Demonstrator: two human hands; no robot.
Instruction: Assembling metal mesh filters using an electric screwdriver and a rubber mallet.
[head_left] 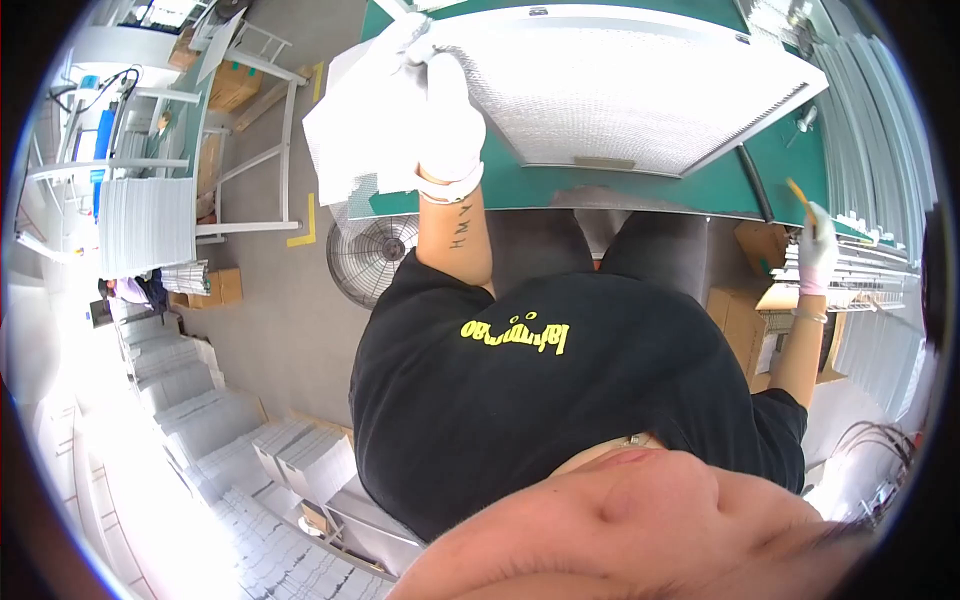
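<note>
Gripping a yellow stick (pixel 797 194), right fingers (pixel 818 218) beside green tabletop (pixel 705 193); left fingers (pixel 410 42), hold unclear; grey floor (pixel 280 350).

Black short-sleeved shirt (pixel 560 400) worn, yellow lettering (pixel 552 338) printed across it, dark trousers (pixel 655 255) worn below, left hand (pixel 440 110) and right hand (pixel 820 248) covered by white gloves (pixel 455 140), pale wristbands (pixel 450 188) worn, left forearm (pixel 450 258) marked with dark letters (pixel 460 227).

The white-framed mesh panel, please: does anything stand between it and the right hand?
A black bar lies between the right hand and the near right corner of the panel, a silver object farther back.
</note>
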